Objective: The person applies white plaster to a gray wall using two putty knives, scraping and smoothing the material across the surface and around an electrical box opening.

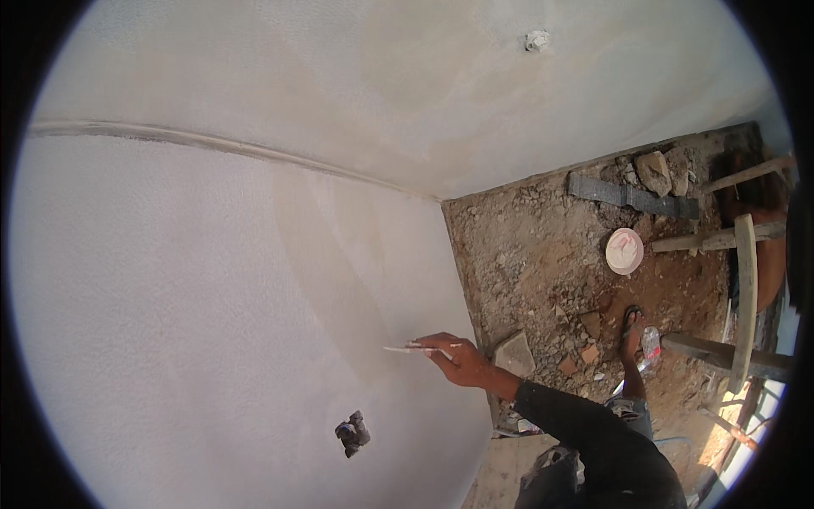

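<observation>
My right hand is closed around a thin, flat, white-smeared tool, held close to the pale wall. The tool looks like a scraper seen edge-on; whether it touches the surface I cannot tell. The wall has faint beige patches and, below my hand, a dark, rough-edged hole. A grooved seam separates it from the upper pale surface, which has a small white lump. My left hand is out of view.
On the rubble-strewn ground are a bucket of white paste, a grey strip, stones and a plastic bottle. A sandalled foot shows nearby. Wooden poles and bare skin, possibly another person's, are at the right.
</observation>
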Available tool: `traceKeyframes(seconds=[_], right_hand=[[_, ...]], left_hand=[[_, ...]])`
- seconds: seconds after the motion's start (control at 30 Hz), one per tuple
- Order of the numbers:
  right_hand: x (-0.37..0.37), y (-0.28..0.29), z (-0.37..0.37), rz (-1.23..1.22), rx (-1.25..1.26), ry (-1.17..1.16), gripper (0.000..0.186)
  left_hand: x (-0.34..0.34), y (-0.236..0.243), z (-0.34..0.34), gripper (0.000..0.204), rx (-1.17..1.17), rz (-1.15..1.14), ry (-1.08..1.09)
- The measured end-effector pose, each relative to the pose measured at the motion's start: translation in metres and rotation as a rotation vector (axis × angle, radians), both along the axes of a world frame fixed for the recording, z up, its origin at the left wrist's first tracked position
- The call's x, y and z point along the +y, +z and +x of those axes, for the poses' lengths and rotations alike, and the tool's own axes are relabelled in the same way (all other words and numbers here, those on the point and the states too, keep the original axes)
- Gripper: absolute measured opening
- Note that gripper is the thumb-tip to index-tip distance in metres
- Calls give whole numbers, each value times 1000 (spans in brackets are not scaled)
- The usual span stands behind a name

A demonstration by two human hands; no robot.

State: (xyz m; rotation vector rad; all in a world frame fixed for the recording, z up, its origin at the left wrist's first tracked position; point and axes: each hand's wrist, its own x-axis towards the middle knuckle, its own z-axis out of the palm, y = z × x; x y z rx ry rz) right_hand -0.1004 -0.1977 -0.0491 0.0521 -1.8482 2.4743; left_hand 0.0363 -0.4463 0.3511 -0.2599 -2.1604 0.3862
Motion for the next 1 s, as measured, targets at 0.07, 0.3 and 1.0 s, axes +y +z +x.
traceKeyframes(seconds=[0.07, 0.3, 1.0], right_hand=[[36, 14, -62, 50, -3, -155, 29], [104, 76, -236, 188, 199, -293, 31], [-72, -26, 241, -399, -625, 266, 29]], left_hand=[[0, 1, 4, 17, 1, -5, 3], [7, 7, 6, 17, -1, -25, -9], [-1, 34, 38, 17, -19, -140, -14]])
